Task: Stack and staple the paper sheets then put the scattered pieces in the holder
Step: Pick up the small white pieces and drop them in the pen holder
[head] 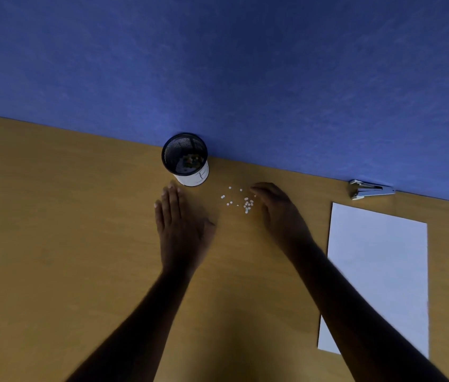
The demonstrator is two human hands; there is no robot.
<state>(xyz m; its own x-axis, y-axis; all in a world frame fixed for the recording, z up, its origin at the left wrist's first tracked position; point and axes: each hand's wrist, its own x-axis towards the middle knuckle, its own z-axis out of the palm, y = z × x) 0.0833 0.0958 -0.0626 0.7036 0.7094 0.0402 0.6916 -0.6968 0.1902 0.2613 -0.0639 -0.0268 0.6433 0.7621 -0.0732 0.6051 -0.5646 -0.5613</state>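
paper dots lie loose on the desk at 4 o'clock from the mesh holder, light and scatter-prone; sweep rather than pinch. right hand cupped beside them, left hand flat, both empty.

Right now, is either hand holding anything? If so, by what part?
Left hand holds nothing; it lies flat and open on the desk. Right hand is cupped beside the white paper bits; whether its fingertips pinch any cannot be told.
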